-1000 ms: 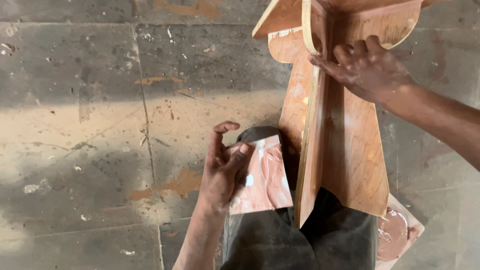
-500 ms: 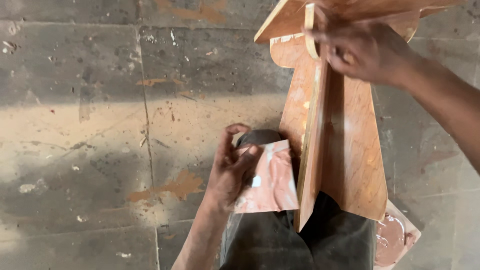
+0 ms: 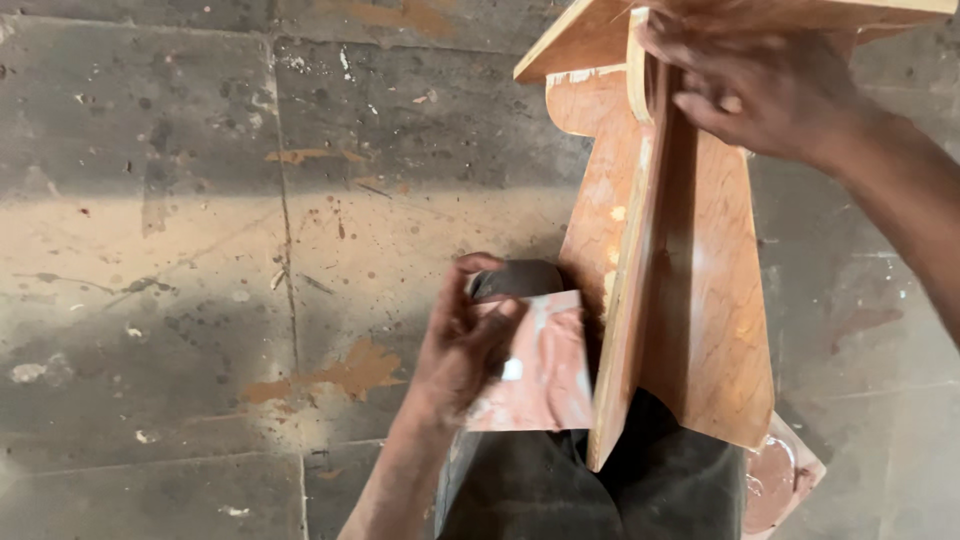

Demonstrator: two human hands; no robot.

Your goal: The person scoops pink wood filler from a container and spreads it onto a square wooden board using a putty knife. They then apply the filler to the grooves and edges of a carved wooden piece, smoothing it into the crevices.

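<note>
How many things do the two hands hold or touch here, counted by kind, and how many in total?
Wooden assembly of brown marbled panels, gripped at its top by the right hand: 1
Pinkish sheet, like worn sandpaper, under the left hand: 1
Another pinkish sheet, lower right, touched by no hand: 1
Total: 3

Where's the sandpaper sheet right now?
In the head view the sandpaper sheet lies low and centre on the person's knee, pinched by the left hand, its right edge against the upright wooden piece that the right hand holds at the top.
</note>
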